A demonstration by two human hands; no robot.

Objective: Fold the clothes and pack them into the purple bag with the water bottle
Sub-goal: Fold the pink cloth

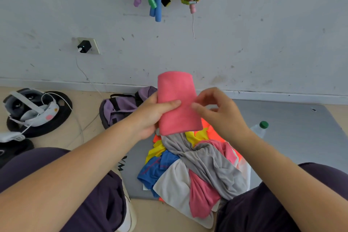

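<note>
1. My left hand [152,117] is gripping a folded pink cloth [178,103], thumb across its front.
2. My right hand [220,111] is hovering beside it, fingers loosely curled, holding nothing.
3. The clothes pile [195,167] is lying at 6 o'clock on a grey mat [293,128].
4. The purple bag [122,107] is sitting at 9 o'clock of the cloth, the water bottle [260,129] at 4.

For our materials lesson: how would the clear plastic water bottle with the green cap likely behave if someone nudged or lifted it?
The clear plastic water bottle with the green cap seems to lie tilted on the grey mat, so a nudge would probably roll it. Its round, smooth wall may feel slippery. It is partly hidden behind the right hand, so its fill and weight cannot be judged.
</note>
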